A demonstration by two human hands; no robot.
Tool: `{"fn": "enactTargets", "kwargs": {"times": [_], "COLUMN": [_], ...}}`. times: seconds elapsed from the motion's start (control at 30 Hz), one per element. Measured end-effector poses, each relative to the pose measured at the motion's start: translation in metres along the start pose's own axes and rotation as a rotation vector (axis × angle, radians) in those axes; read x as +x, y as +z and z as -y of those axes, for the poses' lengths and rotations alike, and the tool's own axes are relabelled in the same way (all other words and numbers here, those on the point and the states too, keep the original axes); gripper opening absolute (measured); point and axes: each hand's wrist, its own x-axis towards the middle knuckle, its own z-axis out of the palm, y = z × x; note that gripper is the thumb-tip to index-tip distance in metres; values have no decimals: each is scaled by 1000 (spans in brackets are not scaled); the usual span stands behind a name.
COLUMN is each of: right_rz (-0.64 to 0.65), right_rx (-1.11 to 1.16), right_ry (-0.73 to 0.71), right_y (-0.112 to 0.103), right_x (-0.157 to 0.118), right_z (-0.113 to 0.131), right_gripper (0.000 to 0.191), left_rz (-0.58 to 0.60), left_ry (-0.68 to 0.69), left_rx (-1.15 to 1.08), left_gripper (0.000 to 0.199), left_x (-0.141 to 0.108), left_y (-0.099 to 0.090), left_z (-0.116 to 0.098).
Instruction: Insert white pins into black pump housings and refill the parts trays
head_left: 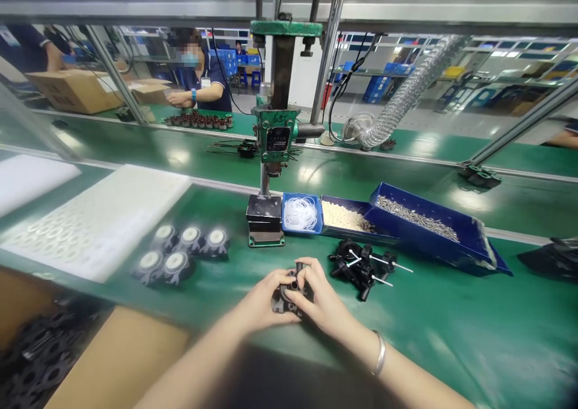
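Note:
Both hands are closed around one black plastic part with a short pipe stub (294, 285), held low over the green bench. My left hand (266, 297) grips it from the left side, fingers wrapped on its edge. From the right, my right hand (318, 291) has thumb and fingers on its top; a silver bangle (379, 353) is on that wrist. The fingers cover much of the part. Right of the hands lies a pile of black plastic fittings (356, 264), some with white rods. On the left sit several black housings with white round discs (180, 249).
A green press (275, 132) stands on its black base block (265, 213) ahead. Beside it are blue trays of clear rings (301, 214), cream pieces (345, 216) and screws (418, 219). White foam sheets (153, 189) lie left, a carton (121, 355) below. Across the bench, a co-worker (205, 84) sits.

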Motion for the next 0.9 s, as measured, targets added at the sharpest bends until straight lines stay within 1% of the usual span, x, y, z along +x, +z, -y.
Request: {"fn": "enactTargets", "kwargs": {"times": [0.07, 0.13, 0.2, 0.23, 0.27, 0.3, 0.33, 0.4, 0.43, 0.47, 0.5, 0.57, 0.63, 0.67, 0.7, 0.73, 0.8, 0.83, 0.87, 0.9], "right_rz": [6, 54, 114, 119, 87, 12, -93, -363, -469, -534, -589, -609, -597, -595, -592, -587, -565, -547, -535, -535], "right_rx": [0, 2, -6, -20, -48, -85, -131, -218, -217, -222, -220, -238, -217, -195, -165, -123, -13, 63, 125, 185], "right_ry": [-8, -22, -56, -86, -129, -183, -247, -394, -470, -525, -573, -646, -692, -711, -730, -754, -818, -860, -905, -951], "right_y": [-1, -7, -21, -31, -43, -56, -70, -99, -113, -127, -141, -164, -182, -188, -192, -193, -188, -183, -176, -168], "right_x": [0, 2, 10, 16, 25, 37, 51, 87, 109, 133, 157, 201, 231, 237, 236, 230, 202, 183, 163, 143], "right_z": [-2, 0, 9, 17, 27, 39, 53, 83, 100, 116, 132, 163, 192, 203, 213, 219, 222, 217, 210, 199], "right_gripper": [21, 20, 19, 20, 20, 21, 21, 23, 31, 42, 53, 67, 69, 68, 65, 59, 41, 29, 22, 20], "left_rz": [-15, -30, -60, -87, -123, -164, -214, -291, -313, -320, -318, -305, -297, -294, -291, -285, -260, -242, -224, -209], "left_ry": [-6, -10, -24, -29, -32, -32, -25, -27, -27, -33, -39, -47, -48, -47, -45, -43, -38, -34, -30, -26], "left_rx": [6, 20, 23, 22, 24, 33, 58, 128, 153, 159, 154, 139, 137, 136, 131, 124, 102, 89, 75, 63], "left_gripper": [66, 63, 62, 62, 62, 61, 59, 57, 55, 55, 55, 56, 56, 57, 58, 59, 61, 61, 61, 61], "left_x": [-2, -2, 0, 3, 8, 16, 25, 49, 63, 76, 88, 109, 121, 125, 128, 130, 132, 133, 134, 135], "left_y": [3, 2, -8, -19, -32, -48, -65, -99, -113, -124, -132, -139, -138, -136, -135, -133, -133, -133, -134, -135], "left_z": [0, -6, -19, -27, -36, -45, -53, -63, -64, -62, -57, -46, -35, -31, -29, -27, -26, -26, -26, -25]}}
